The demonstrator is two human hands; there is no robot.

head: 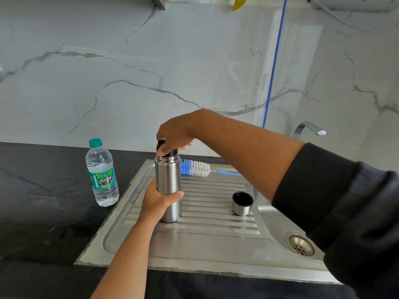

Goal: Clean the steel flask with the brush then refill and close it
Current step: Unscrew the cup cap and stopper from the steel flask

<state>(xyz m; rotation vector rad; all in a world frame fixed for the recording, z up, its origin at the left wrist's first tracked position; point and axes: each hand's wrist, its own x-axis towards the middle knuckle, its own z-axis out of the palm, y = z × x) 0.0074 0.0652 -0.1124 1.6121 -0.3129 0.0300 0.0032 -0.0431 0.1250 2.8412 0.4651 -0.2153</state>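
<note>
The steel flask (168,178) stands upright on the ribbed steel drainboard (207,231). My left hand (158,200) grips its lower body. From above, my right hand (174,132) holds the black stopper (167,151) that sits in the flask's mouth. Behind the flask lies the blue and white bottle brush (195,167), its blue handle pointing right. The flask's steel cup lid (242,203) stands mouth up on the drainboard to the right.
A plastic water bottle (103,173) with a teal cap stands on the black counter (43,201) left of the drainboard. The sink drain (301,244) and the tap (308,128) are at the right. A marble wall rises behind.
</note>
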